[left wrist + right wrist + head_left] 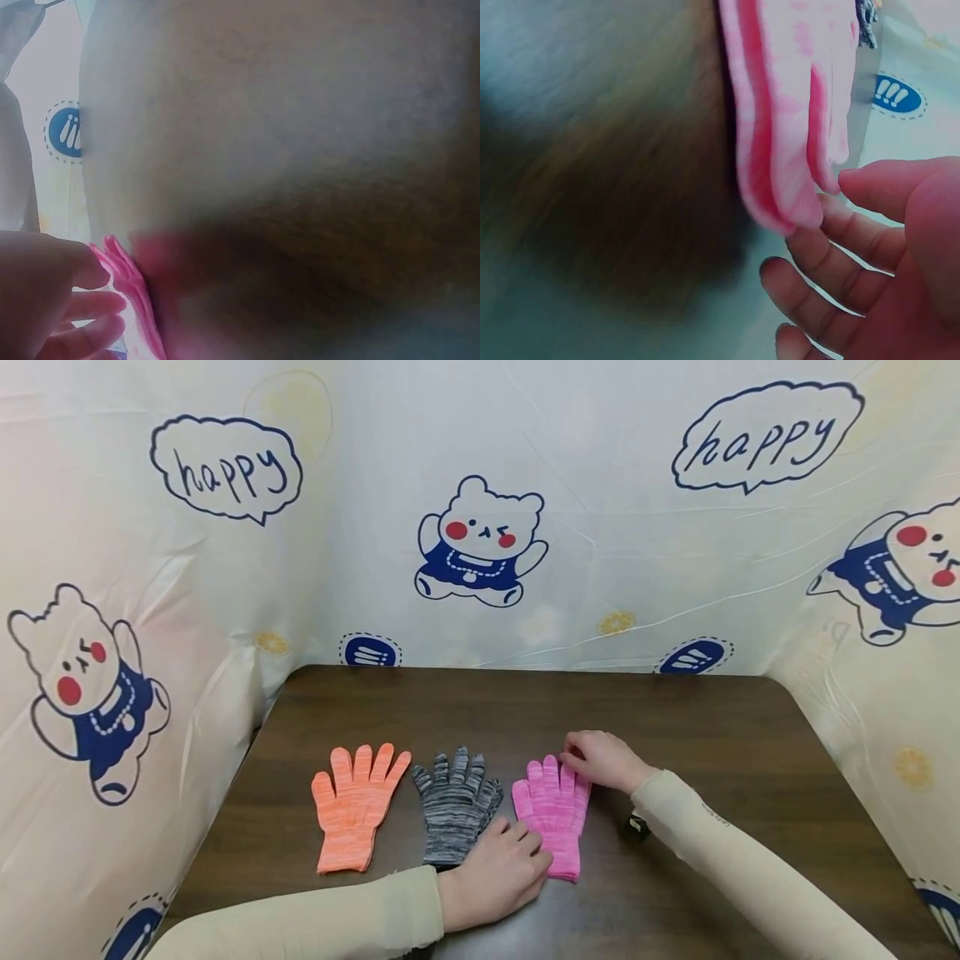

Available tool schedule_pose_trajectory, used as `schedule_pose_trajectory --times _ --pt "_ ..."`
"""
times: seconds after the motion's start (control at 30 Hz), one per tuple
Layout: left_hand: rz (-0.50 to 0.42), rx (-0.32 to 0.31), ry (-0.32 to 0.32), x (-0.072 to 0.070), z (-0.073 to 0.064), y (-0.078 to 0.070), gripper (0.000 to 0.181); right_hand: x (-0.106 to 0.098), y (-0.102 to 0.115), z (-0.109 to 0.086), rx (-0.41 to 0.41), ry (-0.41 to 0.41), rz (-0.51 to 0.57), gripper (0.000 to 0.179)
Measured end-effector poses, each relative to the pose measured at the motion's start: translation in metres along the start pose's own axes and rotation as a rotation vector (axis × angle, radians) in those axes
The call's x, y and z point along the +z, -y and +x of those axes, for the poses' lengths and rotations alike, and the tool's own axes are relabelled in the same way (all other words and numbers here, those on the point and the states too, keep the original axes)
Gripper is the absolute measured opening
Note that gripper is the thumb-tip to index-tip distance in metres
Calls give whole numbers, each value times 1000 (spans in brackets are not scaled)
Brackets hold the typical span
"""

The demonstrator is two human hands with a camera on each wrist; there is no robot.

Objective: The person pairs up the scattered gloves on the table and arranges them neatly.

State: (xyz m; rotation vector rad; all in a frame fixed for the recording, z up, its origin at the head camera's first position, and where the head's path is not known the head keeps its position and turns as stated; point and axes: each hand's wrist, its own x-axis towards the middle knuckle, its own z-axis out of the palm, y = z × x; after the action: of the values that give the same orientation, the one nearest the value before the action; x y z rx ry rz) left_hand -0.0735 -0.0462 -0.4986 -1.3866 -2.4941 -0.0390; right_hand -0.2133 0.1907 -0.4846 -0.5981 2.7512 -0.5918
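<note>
Now | pink knitted glove (556, 814) flat on brown wooden tabletop (750, 752), beside grey striped glove (454, 804) | left hand (498, 872) presses its cuff, fingers straight | right hand (603, 760) pinches its fingertip end

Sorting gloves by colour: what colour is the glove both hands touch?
Pink glove; the head view shows it best.

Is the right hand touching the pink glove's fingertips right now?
Touching. The right wrist view shows the right hand with its thumb and fingers meeting the tips of the pink glove; the head view agrees.
</note>
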Motion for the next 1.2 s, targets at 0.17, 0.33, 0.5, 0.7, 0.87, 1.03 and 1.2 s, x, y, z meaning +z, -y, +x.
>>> schedule_pose_trajectory --times 0.17,0.33,0.5,0.7,0.87,1.03,1.2 --pt "-16 7 12 0 2 -1 11 -3 -7 -6 -8 40 30 10" --pt "-24 16 36 0 2 -2 10 1 -10 -6 -23 36 49 10" --pt "-7 20 28 2 2 -4 11 3 -11 -6 0 28 61 11" --pt "-10 17 9 4 3 -5 11 -2 -16 -13 -11 35 59 10" --pt "-16 20 7 4 4 -4 11 -5 -24 -19 -41 65 78 10" --pt "-29 22 20 5 4 -4 10 -5 -26 -22 -17 87 81 10" --pt "-31 21 29 5 6 -5 9 -5 -27 -24 -42 95 55 12"
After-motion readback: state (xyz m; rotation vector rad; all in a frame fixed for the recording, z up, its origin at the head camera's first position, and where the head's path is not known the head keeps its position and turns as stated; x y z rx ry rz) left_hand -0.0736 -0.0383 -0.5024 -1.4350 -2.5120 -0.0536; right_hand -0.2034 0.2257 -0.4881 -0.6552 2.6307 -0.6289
